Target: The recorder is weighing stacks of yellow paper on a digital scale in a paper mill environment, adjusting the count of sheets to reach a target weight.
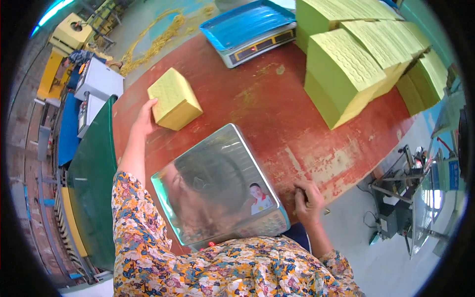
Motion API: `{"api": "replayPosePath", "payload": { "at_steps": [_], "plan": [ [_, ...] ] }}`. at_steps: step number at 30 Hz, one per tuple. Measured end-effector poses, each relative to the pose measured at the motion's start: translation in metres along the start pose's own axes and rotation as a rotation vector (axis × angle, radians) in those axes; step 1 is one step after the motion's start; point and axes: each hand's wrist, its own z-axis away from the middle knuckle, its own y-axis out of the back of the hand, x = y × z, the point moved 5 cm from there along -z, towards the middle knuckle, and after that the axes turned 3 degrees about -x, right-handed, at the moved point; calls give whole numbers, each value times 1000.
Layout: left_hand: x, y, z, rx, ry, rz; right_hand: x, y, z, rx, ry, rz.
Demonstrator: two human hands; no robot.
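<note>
A small stack of yellow paper [170, 94] with an embossed top sits on the red table, left of the middle. My left hand [144, 119] is against its left side, and some fingers are hidden by the stack. Close to my body lies a weighing scale [208, 168] with a shiny metal plate and a small picture sticker at its corner; nothing rests on the plate. Right of the scale, at the table's near edge, my right hand [309, 200] is curled closed, and I see nothing in it.
Tall stacks of yellow paper [341, 74] stand at the far right of the red table [257, 99]. Beside them is a second scale with a blue tray [247, 22]. A green panel [91, 183] borders the left. Metal equipment [396, 208] stands on the floor at right.
</note>
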Motion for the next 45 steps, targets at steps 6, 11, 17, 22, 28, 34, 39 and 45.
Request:
{"api": "replayPosePath", "payload": {
  "at_steps": [6, 11, 17, 22, 28, 34, 39, 45],
  "plan": [
    [5, -13, 6, 20, -8, -242, 4, -1, -1, -23, 19, -51],
    [-13, -33, 19, -109, 192, -148, 3, 2, -1, -11, 74, -55],
    [-9, -51, 22, 29, 183, -123, 3, 2, -4, -42, 37, -26],
    [-12, -57, 10, -29, 134, -188, -2, -1, -5, -53, 79, -21],
    [-16, -88, -26, 74, 78, -91, 3, -2, -2, -49, 23, -19],
    [12, -110, -57, 0, 41, -84, -6, -8, -3, -111, 97, 57],
    [8, -129, -90, -50, -198, 59, 14, -13, 6, -91, 155, 87],
    [47, -124, 68, -51, -379, -27, 29, -16, 11, -151, 99, -47]
  ]
}}
